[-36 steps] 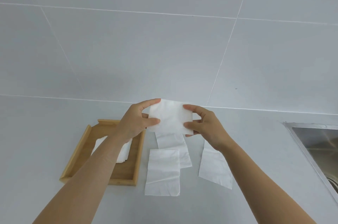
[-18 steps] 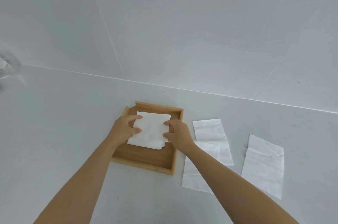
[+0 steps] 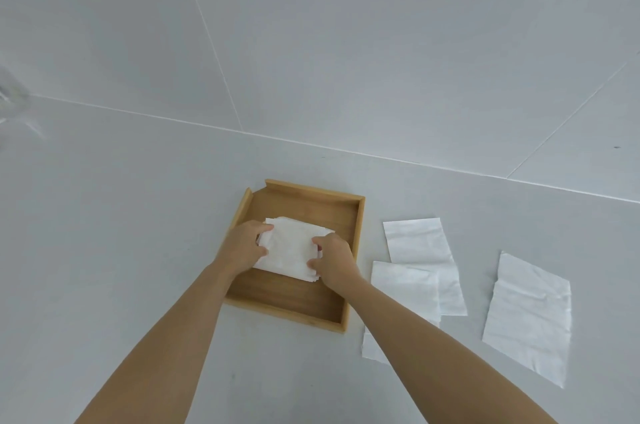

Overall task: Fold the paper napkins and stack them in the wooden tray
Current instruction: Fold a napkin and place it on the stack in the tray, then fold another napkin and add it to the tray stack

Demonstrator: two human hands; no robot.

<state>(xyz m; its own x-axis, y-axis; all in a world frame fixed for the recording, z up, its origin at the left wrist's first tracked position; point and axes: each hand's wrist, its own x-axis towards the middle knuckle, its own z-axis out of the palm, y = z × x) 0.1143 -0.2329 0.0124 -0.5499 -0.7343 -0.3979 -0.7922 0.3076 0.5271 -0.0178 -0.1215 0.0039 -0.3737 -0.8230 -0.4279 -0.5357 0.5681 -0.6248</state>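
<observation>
Both hands, left (image 3: 244,245) and right (image 3: 334,259), pinch the napkin (image 3: 289,252) onto the tray (image 3: 304,305) stack; square its edges before releasing.

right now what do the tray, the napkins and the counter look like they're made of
The tray: light wood, maybe bamboo, going by the warm tan colour and faint grain, smooth matt finish. The napkins: thin white tissue paper, soft and crinkled, with fold creases; both hands rest on the folded stack in the tray. The counter: pale grey, smooth and matt, perhaps stone or laminate; the picture cannot settle which.
</observation>
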